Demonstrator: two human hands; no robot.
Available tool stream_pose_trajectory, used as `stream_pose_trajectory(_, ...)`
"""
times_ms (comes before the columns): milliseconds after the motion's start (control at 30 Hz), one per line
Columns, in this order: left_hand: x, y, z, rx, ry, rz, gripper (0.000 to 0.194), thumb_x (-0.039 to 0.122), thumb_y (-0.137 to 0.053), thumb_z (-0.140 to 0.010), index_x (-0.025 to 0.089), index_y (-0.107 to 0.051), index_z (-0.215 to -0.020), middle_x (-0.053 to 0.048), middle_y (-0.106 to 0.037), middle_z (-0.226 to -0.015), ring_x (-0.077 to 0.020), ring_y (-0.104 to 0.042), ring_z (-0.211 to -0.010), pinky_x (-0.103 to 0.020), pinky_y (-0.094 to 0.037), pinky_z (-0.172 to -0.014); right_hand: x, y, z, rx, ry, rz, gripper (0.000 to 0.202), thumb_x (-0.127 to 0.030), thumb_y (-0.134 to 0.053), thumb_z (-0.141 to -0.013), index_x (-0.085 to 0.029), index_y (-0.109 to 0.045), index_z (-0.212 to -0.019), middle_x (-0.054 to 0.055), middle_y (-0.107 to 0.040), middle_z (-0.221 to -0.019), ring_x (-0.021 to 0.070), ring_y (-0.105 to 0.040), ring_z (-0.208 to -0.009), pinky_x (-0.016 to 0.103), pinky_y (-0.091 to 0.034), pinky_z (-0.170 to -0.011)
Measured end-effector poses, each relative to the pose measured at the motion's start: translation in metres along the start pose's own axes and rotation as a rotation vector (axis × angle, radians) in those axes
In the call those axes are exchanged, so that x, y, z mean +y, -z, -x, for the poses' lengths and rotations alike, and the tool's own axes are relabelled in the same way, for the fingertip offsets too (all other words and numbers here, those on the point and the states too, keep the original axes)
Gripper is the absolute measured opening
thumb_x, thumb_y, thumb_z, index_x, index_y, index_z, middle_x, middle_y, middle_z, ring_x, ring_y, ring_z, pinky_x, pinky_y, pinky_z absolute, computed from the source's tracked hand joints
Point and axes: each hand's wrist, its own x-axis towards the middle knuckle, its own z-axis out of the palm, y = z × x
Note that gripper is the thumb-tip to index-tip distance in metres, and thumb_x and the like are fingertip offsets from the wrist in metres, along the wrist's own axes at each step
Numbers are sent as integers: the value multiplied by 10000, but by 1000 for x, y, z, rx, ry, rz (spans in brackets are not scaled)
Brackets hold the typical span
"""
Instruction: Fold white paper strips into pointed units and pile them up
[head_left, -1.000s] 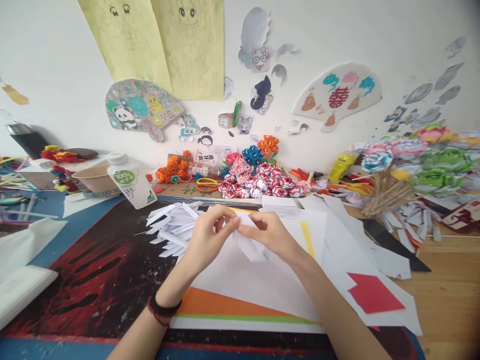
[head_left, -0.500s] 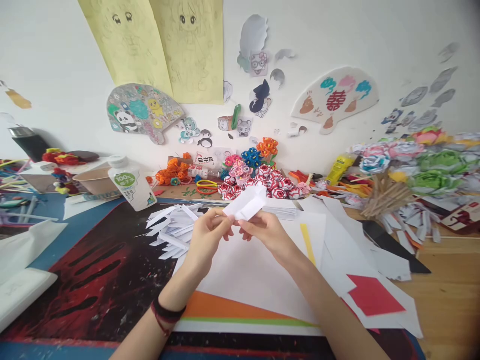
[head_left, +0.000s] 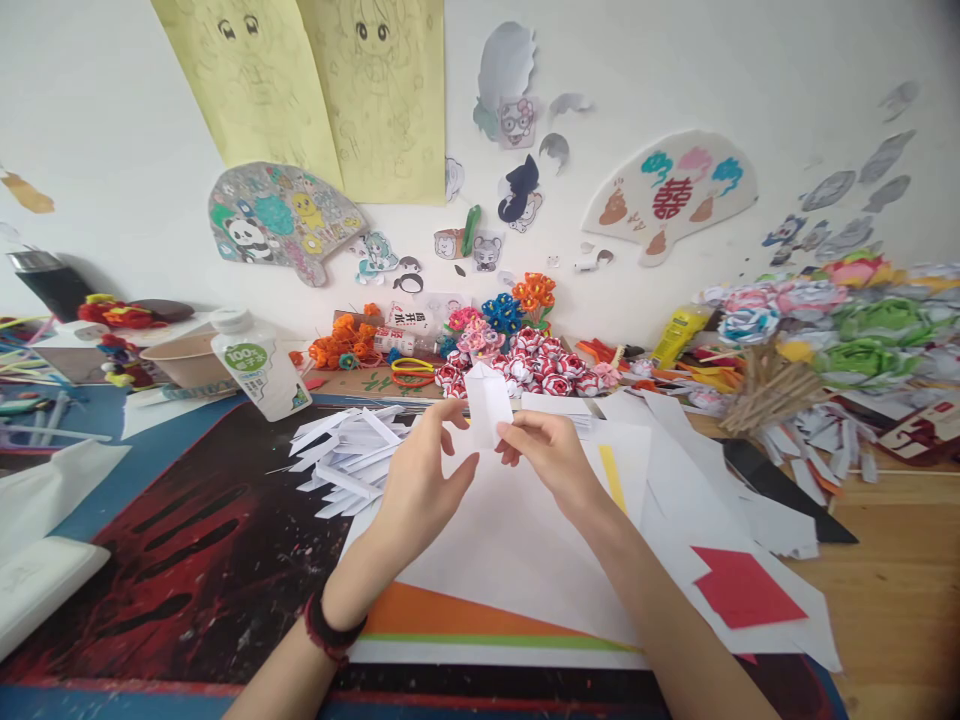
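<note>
A small folded piece of white paper [head_left: 489, 408] stands upright above the table, pinched at its lower right edge by my right hand [head_left: 553, 455]. Just left of it, my left hand [head_left: 431, 470] is open, thumb and fingers apart, holding nothing. Below both hands lies a large white sheet [head_left: 502, 550] over orange paper [head_left: 465, 612]. To the left of my left hand is a loose pile of folded white paper strips [head_left: 349, 460].
Red-and-white paper flowers [head_left: 555, 370] sit behind my hands. A white bottle [head_left: 262, 370] stands at back left. On the right are a yellow strip [head_left: 612, 480], red paper [head_left: 750, 588] and a bundle of sticks [head_left: 769, 395]. A white case [head_left: 45, 595] lies at far left.
My left hand has let go of the folded paper and opened, moving slightly left. The paper has turned from slanted to upright, now in my right hand alone.
</note>
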Motion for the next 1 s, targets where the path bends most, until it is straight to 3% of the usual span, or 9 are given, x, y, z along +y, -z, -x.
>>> stream_pose_trajectory(67, -4, 1, 1, 78, -174, -165, 398, 150, -551, -859, 226, -471, -1242, -60, -618, -1061, -164, -566, -819, -283, -438, -715, 0, 2, -1, 20, -14, 8, 221, -319, -651, -784, -154, -640, -638, 27, -626, -609, 142, -577, -579, 269, -456, -583)
stream_pose_trajectory(200, -11, 8, 0, 98, -492, -436, 238, 111, -483, -907, 259, -623, -1029, -48, -661, -975, -173, -578, -833, -286, -397, -697, 1, 3, -2, 14, -11, 12, 207, -305, -654, -765, -159, -636, -620, 15, -608, -577, 144, -573, -566, 267, -454, -573)
stream_pose_trajectory(400, -16, 14, -1, 61, -650, -517, 291, 49, -447, -904, 243, -632, -1018, -50, -656, -929, -170, -545, -779, -300, -362, -670, 3, 4, -1, -17, 41, 60, 218, -336, -657, -792, -161, -664, -663, 12, -597, -589, 145, -568, -568, 273, -456, -578)
stream_pose_trajectory(533, -13, 12, -3, 39, -520, -446, 206, 93, -461, -924, 210, -628, -950, -54, -620, -900, -174, -500, -770, -303, -372, -679, 2, 3, 1, -62, 69, 38, 240, -388, -692, -779, -155, -712, -726, 32, -640, -636, 154, -583, -570, 285, -474, -575)
stream_pose_trajectory(733, -3, 8, -6, 95, -207, -101, 38, 213, -573, -895, 213, -606, -914, -43, -567, -914, -187, -507, -867, -310, -407, -764, 1, -2, 3, -57, 77, -24, 225, -382, -712, -770, -159, -741, -781, 42, -680, -679, 173, -637, -619, 293, -510, -605)
stream_pose_trajectory(900, -1, 3, -4, 181, 57, 124, 212, 291, -650, -835, 212, -520, -983, -13, -549, -910, -137, -473, -725, -259, -396, -677, 3, -5, 5, -57, 44, -104, 230, -367, -742, -742, -156, -747, -834, 65, -721, -760, 207, -690, -679, 324, -553, -650)
stream_pose_trajectory(1000, -2, 0, -3, 127, 132, 207, 182, 347, -624, -846, 207, -567, -949, -13, -584, -881, -134, -480, -691, -251, -387, -650, 2, -6, 5, -64, 35, -131, 256, -376, -757, -724, -160, -750, -863, 71, -734, -784, 223, -704, -709, 350, -569, -681)
